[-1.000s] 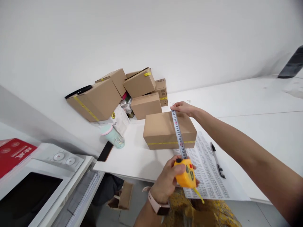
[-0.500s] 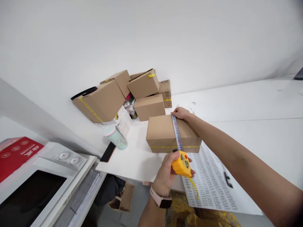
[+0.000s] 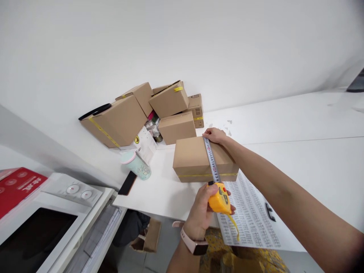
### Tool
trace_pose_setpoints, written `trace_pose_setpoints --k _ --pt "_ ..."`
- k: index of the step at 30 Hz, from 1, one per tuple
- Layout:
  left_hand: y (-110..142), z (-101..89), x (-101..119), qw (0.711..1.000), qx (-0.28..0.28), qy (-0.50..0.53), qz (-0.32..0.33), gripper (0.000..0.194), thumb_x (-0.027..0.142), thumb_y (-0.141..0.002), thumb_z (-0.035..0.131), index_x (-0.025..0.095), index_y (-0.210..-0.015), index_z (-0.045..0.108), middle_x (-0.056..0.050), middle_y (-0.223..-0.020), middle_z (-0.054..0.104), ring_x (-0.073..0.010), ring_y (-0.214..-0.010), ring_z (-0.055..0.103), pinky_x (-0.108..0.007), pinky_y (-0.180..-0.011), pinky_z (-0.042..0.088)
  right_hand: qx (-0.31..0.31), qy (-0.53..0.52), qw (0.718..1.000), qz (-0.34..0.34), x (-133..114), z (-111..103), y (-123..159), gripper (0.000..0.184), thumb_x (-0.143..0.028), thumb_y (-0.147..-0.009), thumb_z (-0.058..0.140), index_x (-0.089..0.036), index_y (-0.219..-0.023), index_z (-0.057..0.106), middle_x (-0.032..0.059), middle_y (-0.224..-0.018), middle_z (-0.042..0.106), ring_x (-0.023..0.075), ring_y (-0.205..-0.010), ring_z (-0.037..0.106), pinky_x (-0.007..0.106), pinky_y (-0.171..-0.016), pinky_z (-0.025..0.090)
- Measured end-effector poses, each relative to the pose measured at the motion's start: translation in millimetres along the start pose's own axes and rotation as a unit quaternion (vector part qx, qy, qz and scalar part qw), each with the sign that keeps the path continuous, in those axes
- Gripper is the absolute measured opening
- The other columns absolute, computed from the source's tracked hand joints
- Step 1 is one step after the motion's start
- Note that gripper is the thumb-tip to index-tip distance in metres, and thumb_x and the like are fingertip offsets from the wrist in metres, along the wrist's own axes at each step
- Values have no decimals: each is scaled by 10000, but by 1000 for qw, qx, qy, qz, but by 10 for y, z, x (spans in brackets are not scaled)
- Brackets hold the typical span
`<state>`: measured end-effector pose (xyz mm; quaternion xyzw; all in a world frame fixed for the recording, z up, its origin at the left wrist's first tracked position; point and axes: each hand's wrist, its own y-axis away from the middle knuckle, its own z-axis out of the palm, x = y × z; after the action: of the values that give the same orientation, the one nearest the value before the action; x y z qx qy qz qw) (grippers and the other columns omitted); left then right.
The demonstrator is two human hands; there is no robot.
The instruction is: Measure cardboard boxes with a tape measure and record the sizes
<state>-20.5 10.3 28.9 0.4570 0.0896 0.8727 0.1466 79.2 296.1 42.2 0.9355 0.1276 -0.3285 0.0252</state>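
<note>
My left hand (image 3: 200, 206) is closed around a yellow tape measure (image 3: 219, 199), its thumb by the mouth of the case and a yellow strap hanging below. The silver blade (image 3: 211, 159) runs from the case up across the top of a brown cardboard box (image 3: 189, 153) on the white table. At the box's far edge my right hand (image 3: 215, 135) pinches the blade's end against the cardboard. My right forearm passes over the box's right side and hides part of it. A yellow band runs along the box's front.
Several cardboard boxes (image 3: 178, 129) are piled against the wall. A mint-green cup (image 3: 138, 167) and a dark flat object (image 3: 127, 183) are to the left. Printed sheets (image 3: 247, 212) with a black clip (image 3: 270, 212) lie near the front edge. A microwave (image 3: 36, 231) stands far left.
The view has shifted slightly, so most things sit a little further left. Both hands keep their hold, and the blade still lies across the box top.
</note>
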Motion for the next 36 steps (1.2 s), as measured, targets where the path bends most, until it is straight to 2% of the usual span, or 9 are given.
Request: trace_pose_setpoints --k 14,18,20,23,26,28,31,33,36 --pt "3 -37 -21 1000 -3 -24 17 485 488 -699 758 121 -979 608 -87 -878 675 -227 -561 684 -340 -539 550 3 -18 1000 -10 2 2 31 213 -423 -860 613 -229 -879 698 54 -1016 736 271 -1007 632 415 -982 393" --pt "44 -63 -9 999 -4 -45 20 440 417 -680 783 141 -971 604 -73 -876 679 -217 -575 680 -343 -570 558 -21 -59 998 -5 -44 -126 105 291 -501 -877 608 -222 -881 693 57 -989 736 245 -913 644 362 -869 460" --pt "140 -108 29 998 0 -46 47 451 401 -678 801 161 -1005 605 -73 -927 689 -212 -611 683 -361 -621 571 -5 -134 991 -18 -33 -252 192 386 -578 -899 560 -213 -916 685 65 -1040 732 224 -911 641 321 -817 482" --pt "324 -280 132 990 20 -65 120 513 413 -677 828 198 -1094 619 -98 -1143 675 -203 -678 697 -381 -701 580 121 -299 946 -31 119 -425 447 402 -568 -894 573 -187 -966 677 92 -1089 722 219 -983 631 313 -847 493" --pt "428 -562 251 973 70 -106 194 566 446 -661 844 226 -1134 627 -121 -1350 584 -221 -747 710 -396 -732 581 228 -369 900 29 444 -437 864 279 -450 -847 641 -176 -889 676 99 -988 725 223 -964 646 352 -881 510" --pt "417 -756 309 959 109 -134 226 588 456 -661 843 231 -1152 612 -118 -1315 598 -240 -781 710 -394 -731 579 222 -374 898 69 687 -334 1183 209 -399 -829 647 -192 -820 678 89 -959 725 218 -936 654 369 -890 523" --pt "309 -973 337 943 155 -157 247 591 453 -688 826 233 -1174 572 -63 -1087 650 -247 -805 707 -377 -760 572 151 -384 905 100 956 -86 1602 184 -381 -832 631 -214 -832 708 84 -992 734 226 -960 668 398 -927 530" --pt "215 -1056 330 936 172 -166 257 578 445 -700 815 231 -1173 562 -32 -1016 631 -243 -817 703 -370 -787 566 100 -396 907 100 1046 87 1797 211 -395 -839 619 -230 -908 730 81 -1040 739 242 -1017 673 423 -966 523" --pt "83 -1124 322 934 173 -172 260 582 435 -681 820 225 -1164 571 -31 -1049 614 -237 -833 697 -374 -808 560 42 -411 905 97 1085 299 1969 251 -378 -827 633 -260 -1024 736 73 -1157 729 264 -1136 656 440 -1018 508"
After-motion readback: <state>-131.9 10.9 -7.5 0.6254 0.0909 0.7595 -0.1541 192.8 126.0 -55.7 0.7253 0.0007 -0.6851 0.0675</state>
